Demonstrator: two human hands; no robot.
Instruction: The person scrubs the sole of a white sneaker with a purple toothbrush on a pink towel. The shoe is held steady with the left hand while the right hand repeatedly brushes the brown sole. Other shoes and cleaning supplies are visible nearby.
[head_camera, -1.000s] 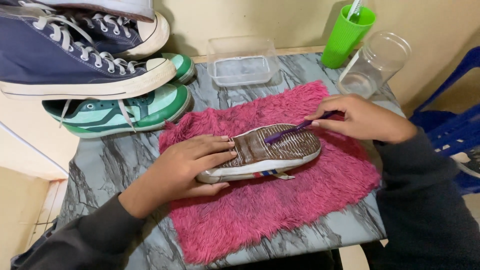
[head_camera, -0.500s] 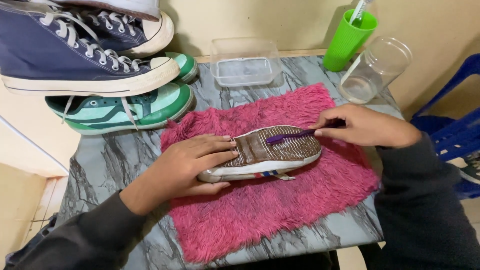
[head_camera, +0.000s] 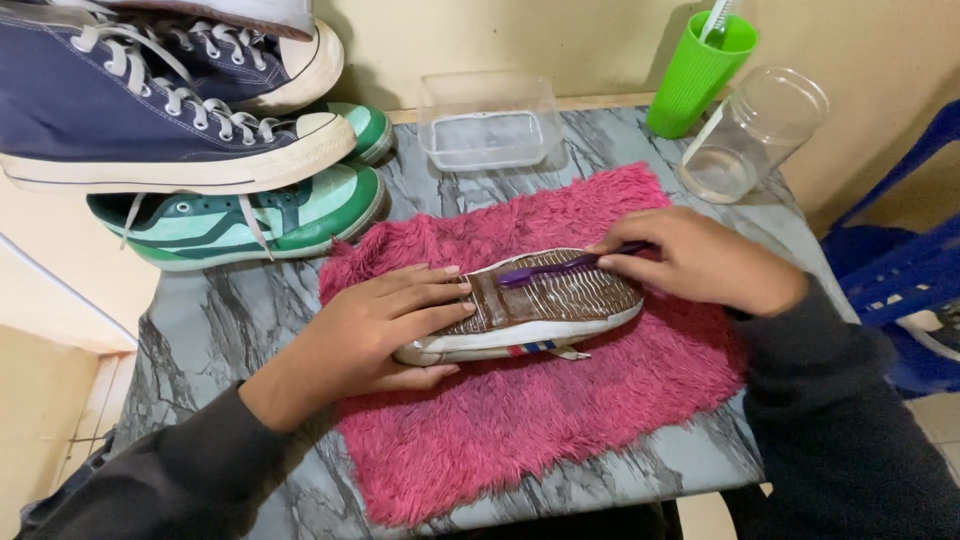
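Fingers (head_camera: 440, 290) steady upturned shoe (head_camera: 540, 315); right hand (head_camera: 700, 262) scrubs (purple toothbrush (head_camera: 555, 268)).

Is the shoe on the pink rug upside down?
Yes, upside down. The shoe lies with its ribbed brown sole facing up on the pink rug; the purple toothbrush rests across that sole.
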